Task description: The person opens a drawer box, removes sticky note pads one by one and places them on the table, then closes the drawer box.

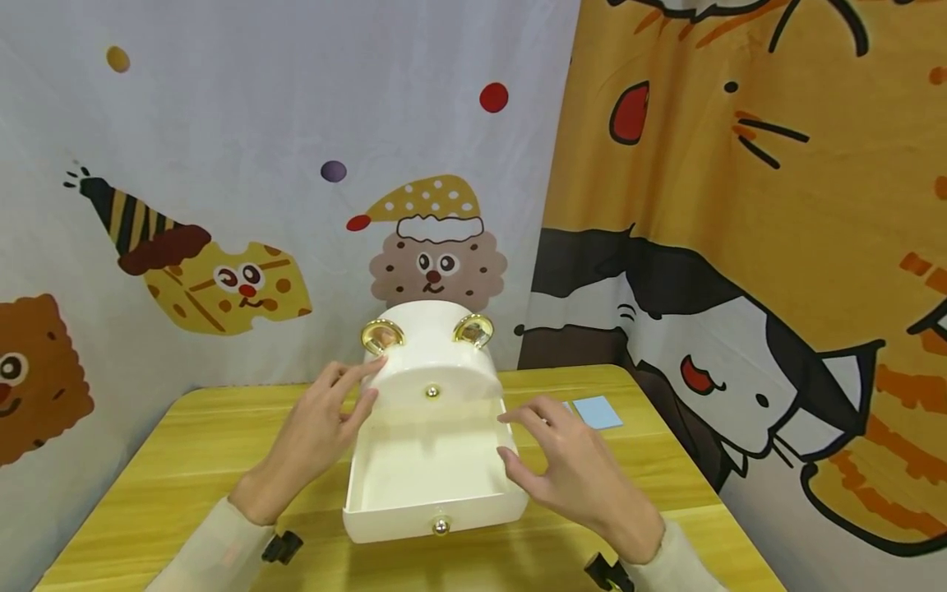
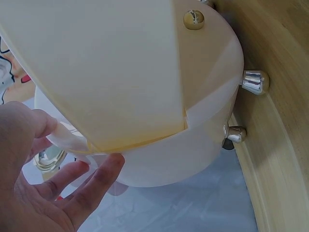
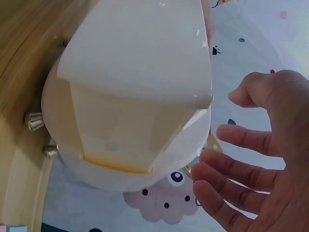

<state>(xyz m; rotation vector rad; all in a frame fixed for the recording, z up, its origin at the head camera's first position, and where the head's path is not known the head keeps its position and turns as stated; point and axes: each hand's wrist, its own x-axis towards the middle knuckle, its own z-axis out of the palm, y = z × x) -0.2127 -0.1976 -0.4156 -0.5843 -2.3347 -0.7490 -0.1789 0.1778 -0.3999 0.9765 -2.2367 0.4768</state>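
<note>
Reaching to left side of white box [image 1: 429, 349]: left hand [image 1: 318, 423], fingers loosely spread, holding nothing; contact unclear. Mid-table [image 1: 185, 460], its drawer [image 1: 392, 524] stands well out; downward pressure there could tip everything forward. Right hand [image 1: 570, 460] beside drawer, fingers parted, empty.

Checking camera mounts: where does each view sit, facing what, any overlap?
Head: on the head, facing forward and down at the box and open drawer; left hand, right hand, sleeves show.
Left wrist: worn there, facing the drawer from the left; left hand shows.
Right wrist: worn there, facing the drawer from the right; right hand shows.
Shared: both wrist views show shiny feet and table.
</note>
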